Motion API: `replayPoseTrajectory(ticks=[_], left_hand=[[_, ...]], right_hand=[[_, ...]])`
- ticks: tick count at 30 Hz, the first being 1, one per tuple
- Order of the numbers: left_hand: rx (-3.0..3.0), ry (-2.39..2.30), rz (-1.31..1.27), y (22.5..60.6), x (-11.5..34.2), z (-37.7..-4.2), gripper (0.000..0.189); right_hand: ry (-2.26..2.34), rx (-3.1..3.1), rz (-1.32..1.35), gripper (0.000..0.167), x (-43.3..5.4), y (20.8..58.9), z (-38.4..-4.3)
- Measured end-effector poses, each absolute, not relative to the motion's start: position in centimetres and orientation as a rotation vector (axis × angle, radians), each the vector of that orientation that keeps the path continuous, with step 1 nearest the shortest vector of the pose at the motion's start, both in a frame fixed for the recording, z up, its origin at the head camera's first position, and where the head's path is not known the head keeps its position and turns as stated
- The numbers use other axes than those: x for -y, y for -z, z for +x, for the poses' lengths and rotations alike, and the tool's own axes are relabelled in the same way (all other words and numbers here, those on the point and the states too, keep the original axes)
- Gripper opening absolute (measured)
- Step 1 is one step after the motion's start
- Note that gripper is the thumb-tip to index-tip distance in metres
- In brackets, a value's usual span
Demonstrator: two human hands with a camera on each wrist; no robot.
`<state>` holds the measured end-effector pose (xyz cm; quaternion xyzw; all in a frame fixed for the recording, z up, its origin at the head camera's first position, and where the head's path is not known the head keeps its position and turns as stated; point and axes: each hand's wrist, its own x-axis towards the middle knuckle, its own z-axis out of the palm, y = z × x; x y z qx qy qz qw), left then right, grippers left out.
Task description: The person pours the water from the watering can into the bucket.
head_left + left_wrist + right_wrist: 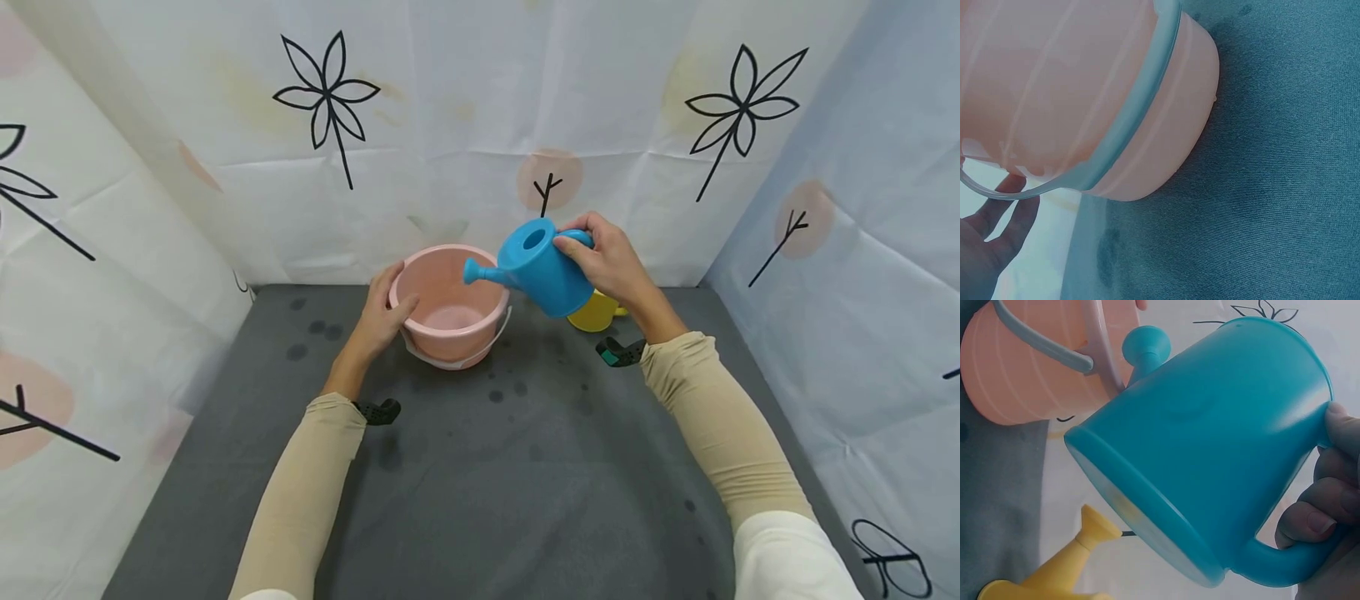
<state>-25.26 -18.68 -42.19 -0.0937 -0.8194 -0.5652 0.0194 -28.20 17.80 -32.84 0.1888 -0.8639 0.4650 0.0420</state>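
Observation:
A pink bucket (450, 329) stands on the grey cloth, its pale carrying handle (1132, 106) lowered along the front side. My left hand (382, 312) grips the bucket's left rim, thumb toward the inside and fingers outside. My right hand (607, 254) holds a blue watering can (551, 271) by its handle (1285, 562), with fingers curled through the loop. The can is raised and tilted, its spout (480, 272) reaching over the bucket's right rim. In the right wrist view, the can's base (1141, 512) faces down and left.
Behind and below the blue can stands a yellow watering can (595, 312), partly hidden; its spout (1060, 559) shows in the right wrist view. White cloth walls (480, 100) with plant drawings enclose the back and sides. Dark wet spots (296, 352) dot the grey cloth (525, 500).

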Motion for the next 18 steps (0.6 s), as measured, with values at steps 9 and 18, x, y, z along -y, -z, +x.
replayPoseTrajectory(ticks=[9,18], left_hand=[[2.548,1.751,-0.291,42.08,18.60,-25.23,0.072],[2.534,1.763,-0.292,42.17,18.59,-25.27,0.072]], right_hand=[[-1.416,2.643,0.601,0.034,-17.95,32.78,-28.48],[-1.392,2.652,0.613,0.033,-17.86,32.69,-28.70]])
